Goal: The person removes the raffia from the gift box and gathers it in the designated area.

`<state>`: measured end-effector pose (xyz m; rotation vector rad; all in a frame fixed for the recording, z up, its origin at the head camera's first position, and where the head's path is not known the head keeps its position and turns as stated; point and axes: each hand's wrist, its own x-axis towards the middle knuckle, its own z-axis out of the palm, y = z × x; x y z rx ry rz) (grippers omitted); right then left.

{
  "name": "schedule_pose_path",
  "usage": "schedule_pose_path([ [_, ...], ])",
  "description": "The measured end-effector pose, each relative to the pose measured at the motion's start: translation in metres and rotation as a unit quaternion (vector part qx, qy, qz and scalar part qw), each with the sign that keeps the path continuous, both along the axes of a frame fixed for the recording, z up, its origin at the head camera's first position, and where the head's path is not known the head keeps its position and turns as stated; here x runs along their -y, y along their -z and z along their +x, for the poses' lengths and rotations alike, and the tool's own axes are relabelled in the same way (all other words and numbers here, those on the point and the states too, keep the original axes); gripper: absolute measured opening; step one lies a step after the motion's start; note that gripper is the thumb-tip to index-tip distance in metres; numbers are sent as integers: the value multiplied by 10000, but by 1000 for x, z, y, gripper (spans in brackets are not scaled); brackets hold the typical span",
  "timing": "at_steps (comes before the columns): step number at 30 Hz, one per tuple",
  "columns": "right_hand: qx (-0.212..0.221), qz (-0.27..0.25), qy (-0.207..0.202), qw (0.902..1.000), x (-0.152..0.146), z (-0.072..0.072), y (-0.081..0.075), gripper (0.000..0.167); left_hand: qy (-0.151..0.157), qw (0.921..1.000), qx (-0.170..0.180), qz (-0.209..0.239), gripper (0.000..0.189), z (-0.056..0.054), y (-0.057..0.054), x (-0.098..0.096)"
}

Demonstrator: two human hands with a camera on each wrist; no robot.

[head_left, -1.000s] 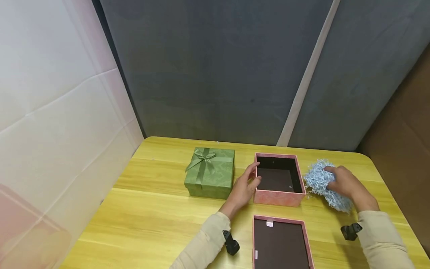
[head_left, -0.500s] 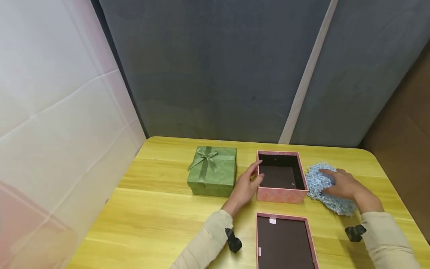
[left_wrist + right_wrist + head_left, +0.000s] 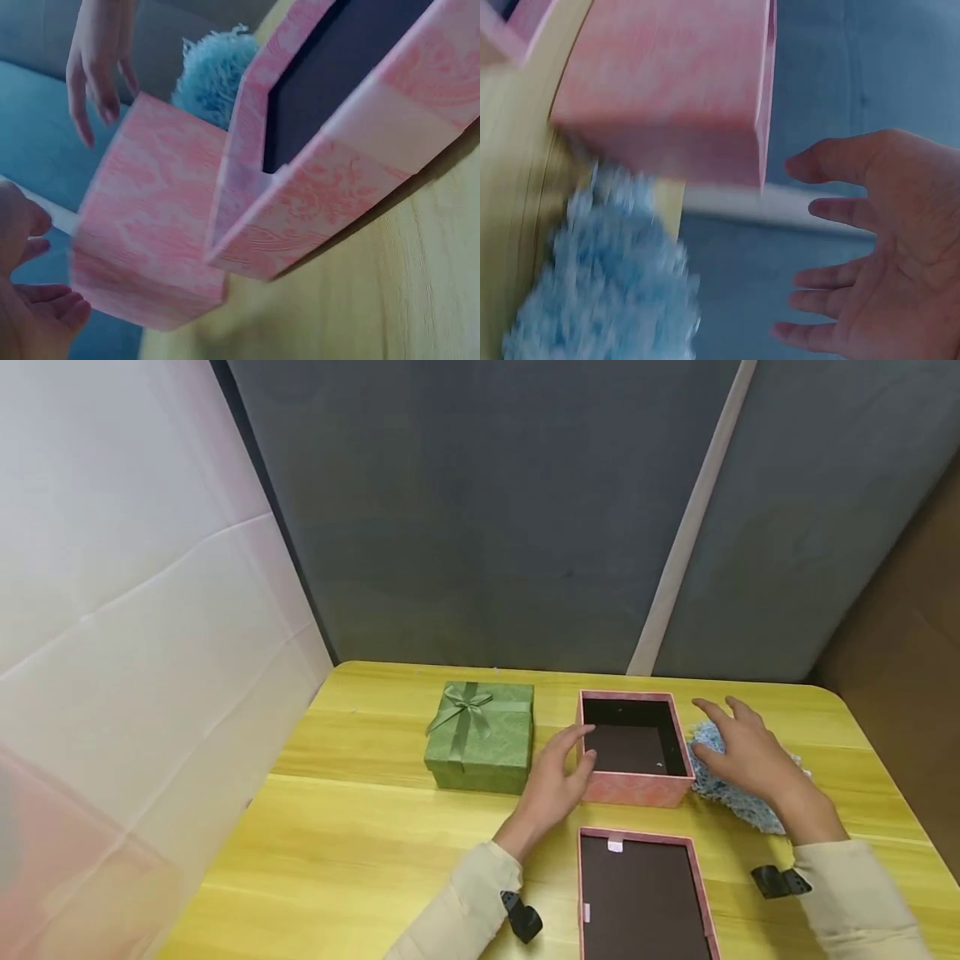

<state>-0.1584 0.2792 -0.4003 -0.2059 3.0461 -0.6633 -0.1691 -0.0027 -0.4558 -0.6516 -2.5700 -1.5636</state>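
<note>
An uncovered pink box with a dark inside stands between the two hands. At its left side my left hand has thumb and forefinger spread, fingertips right at the rim; the left wrist view shows the fingers close to the patterned pink wall. My right hand, fingers apart and holding nothing, is over a pile of light blue shredded paper to the right of the box. In the right wrist view the right hand's fingers point toward the box, above the blue shreds.
Nearer the person lies the pink lid, its dark inner side facing up. A green gift box with a ribbon bow sits to the left. Behind the yellow wooden table rises a grey partition.
My right hand has let go of the blue shredded paper, lifted and opened its fingers toward the box. The left hand stays at the box's left side. The view has shifted slightly.
</note>
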Motion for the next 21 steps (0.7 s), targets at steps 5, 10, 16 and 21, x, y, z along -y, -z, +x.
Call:
schedule_pose_path([
  [5, -479, 74, -403, 9980, 37, -6, -5, 64, -116, 9992, -296, -259, 40, 9, -24, 13],
  [10, -693, 99, -632, 9955, 74, -19, -14, 63, -742, 9922, -705, -715, 41, -1, -44, 39],
  [16, -540, 91, -769, 9955, 109, -41, -18, 68, -1525, 9665, -1327, -1582, 44, -29, -48, 80],
  [21, -340, -42, -839, 9959, 137, -51, -11, 72, -1939, 9554, -1096, -1937, 50, -46, -36, 106],
])
